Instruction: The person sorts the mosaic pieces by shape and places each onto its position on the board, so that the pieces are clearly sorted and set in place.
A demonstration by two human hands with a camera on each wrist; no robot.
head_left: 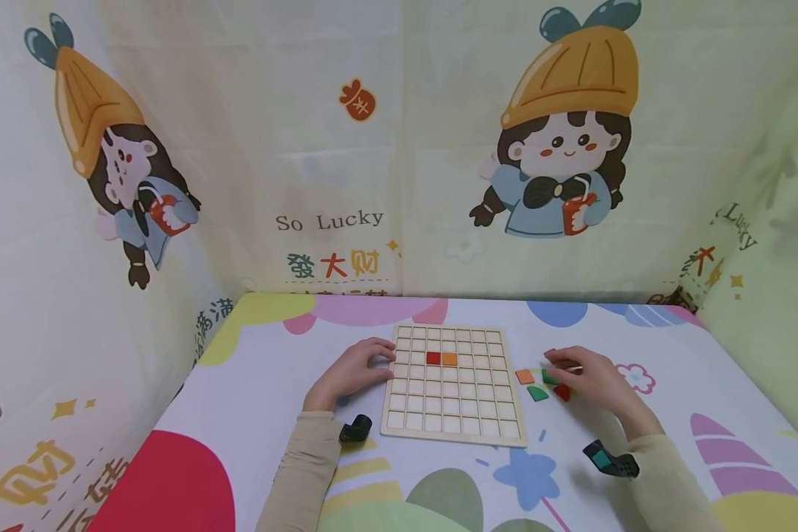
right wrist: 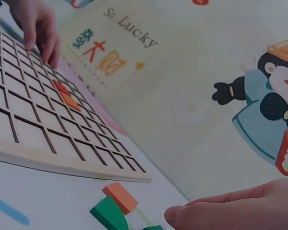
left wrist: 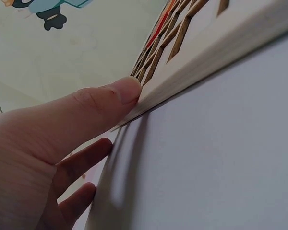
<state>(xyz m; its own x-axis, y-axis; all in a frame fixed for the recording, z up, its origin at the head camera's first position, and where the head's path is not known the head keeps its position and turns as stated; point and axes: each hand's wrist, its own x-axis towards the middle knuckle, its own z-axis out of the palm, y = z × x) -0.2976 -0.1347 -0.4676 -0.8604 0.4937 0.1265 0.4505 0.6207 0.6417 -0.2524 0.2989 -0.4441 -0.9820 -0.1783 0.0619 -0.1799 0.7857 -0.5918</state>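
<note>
A square wooden grid board [head_left: 408, 434] lies flat on the table. Red [head_left: 434, 358] and orange [head_left: 449, 359] square tiles fill two neighbouring cells. My left hand [head_left: 355, 373] rests at the board's left side, its thumb [left wrist: 127, 89] touching the edge and the other fingers spread. Right of the board, my right hand [head_left: 592, 377] hovers over loose pieces, fingers nearly straight and nothing seen between them. Around it lie an orange piece [head_left: 524, 377], a rounded green piece [head_left: 538, 394], another green piece [head_left: 549, 377] and a red one [head_left: 562, 392]. Red also shows by its fingertips, partly hidden.
A patterned cloth [head_left: 292, 488] covers the table. Printed fabric [head_left: 439, 170] hangs behind it and at both sides. Each wrist carries a small black device, one by the left sleeve [head_left: 355, 429] and one by the right sleeve [head_left: 612, 459].
</note>
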